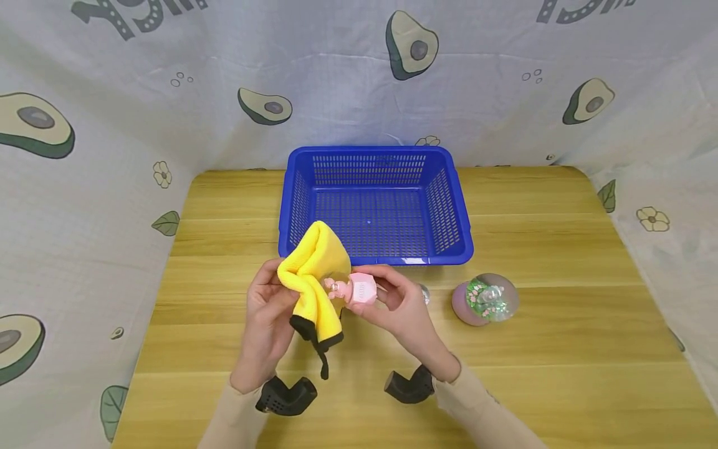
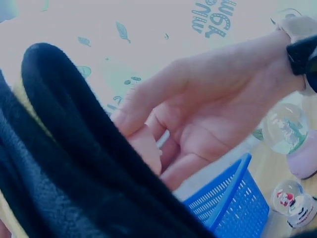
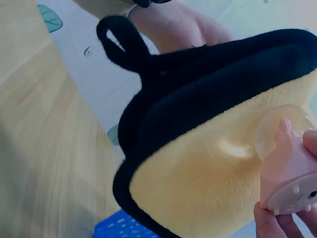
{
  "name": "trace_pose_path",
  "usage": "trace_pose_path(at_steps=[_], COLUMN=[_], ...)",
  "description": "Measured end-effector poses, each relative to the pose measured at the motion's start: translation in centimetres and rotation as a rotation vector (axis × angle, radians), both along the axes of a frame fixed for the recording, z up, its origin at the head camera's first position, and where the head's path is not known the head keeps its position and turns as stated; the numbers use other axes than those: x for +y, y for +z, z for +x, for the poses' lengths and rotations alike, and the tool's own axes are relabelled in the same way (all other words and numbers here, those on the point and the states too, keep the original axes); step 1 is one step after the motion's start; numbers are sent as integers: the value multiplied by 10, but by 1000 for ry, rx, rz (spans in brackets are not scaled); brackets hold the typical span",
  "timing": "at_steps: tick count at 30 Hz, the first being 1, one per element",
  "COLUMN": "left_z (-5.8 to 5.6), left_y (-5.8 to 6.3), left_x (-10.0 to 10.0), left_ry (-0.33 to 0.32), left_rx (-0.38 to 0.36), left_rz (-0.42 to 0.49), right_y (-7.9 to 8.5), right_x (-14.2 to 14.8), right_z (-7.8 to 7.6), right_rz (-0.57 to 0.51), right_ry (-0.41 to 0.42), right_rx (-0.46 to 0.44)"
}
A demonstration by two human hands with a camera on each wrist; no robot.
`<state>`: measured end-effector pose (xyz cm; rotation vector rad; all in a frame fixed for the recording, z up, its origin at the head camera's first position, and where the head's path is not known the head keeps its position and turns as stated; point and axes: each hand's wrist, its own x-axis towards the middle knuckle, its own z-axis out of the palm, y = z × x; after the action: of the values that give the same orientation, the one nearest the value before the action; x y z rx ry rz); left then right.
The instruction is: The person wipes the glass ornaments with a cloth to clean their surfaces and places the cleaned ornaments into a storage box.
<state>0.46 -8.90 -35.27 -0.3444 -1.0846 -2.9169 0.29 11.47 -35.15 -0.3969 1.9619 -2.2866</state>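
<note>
My left hand (image 1: 265,324) grips a yellow cloth (image 1: 316,259) with black edging and a hanging loop. A small pink snow globe (image 1: 363,289) is held between the thumb and fingers of my right hand (image 1: 402,305). It is tipped sideways, its clear dome toward the cloth. In the right wrist view, the globe's pink base (image 3: 285,171) is pinched at the rim, and the dome is against or just in front of the cloth's yellow side. Black cloth edging covers much of the left wrist view.
A blue plastic basket (image 1: 376,260) stands on the wooden table (image 1: 224,249), just beyond the hands. Right of the right hand is a larger snow globe (image 1: 470,304) with a purple base. A small snow globe (image 2: 298,208) with a white base is mostly hidden behind the right hand in the head view.
</note>
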Motion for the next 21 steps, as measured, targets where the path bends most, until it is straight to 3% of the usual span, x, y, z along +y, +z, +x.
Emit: trace_pose_path(at_steps=[6, 12, 16, 19, 21], left_z=[0, -1, -3, -5, -6], left_y=[-2, -6, -5, -3, -2], left_x=[5, 7, 9, 10, 10], left_ry=[-51, -60, 25, 109, 151], left_rx=[82, 194, 322, 443, 527], left_rz=[-169, -459, -747, -939, -1014], right_y=[1, 4, 6, 7, 9], right_x=[3, 11, 15, 17, 19], right_z=[-1, -6, -8, -8, -9], right_rz=[7, -5, 6, 22, 26], right_ry=[-13, -1, 9, 13, 33], right_rx=[182, 229, 166, 30, -76])
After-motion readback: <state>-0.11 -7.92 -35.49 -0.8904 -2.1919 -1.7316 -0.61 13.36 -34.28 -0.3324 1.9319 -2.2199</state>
